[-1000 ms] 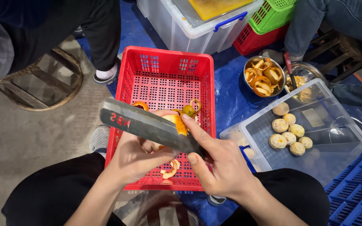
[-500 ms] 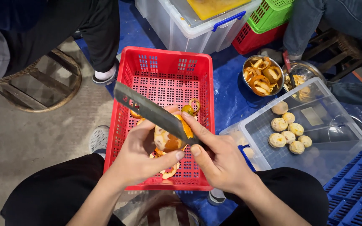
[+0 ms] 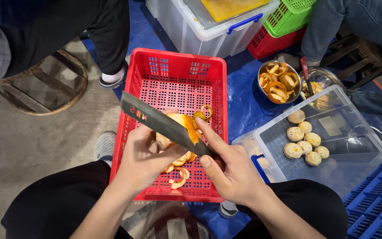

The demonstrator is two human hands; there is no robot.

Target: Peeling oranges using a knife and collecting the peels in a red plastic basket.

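A small orange-skinned fruit (image 3: 177,128), partly peeled, is gripped in the left hand (image 3: 144,157) above the red perforated plastic crate (image 3: 173,73). A long dark-bladed cleaver (image 3: 162,125) is clenched in the right hand (image 3: 231,170), forefinger along the blade. Risk judged: the edge could skid off the curved peel toward the left thumb close by.

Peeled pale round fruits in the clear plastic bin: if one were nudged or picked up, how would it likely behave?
The peeled pale round fruits look near-spherical and lie loose on the flat floor of the clear plastic bin, so a nudge would probably roll one. Their skin is cut away, so they may be damp and slippery. They look small and probably light.
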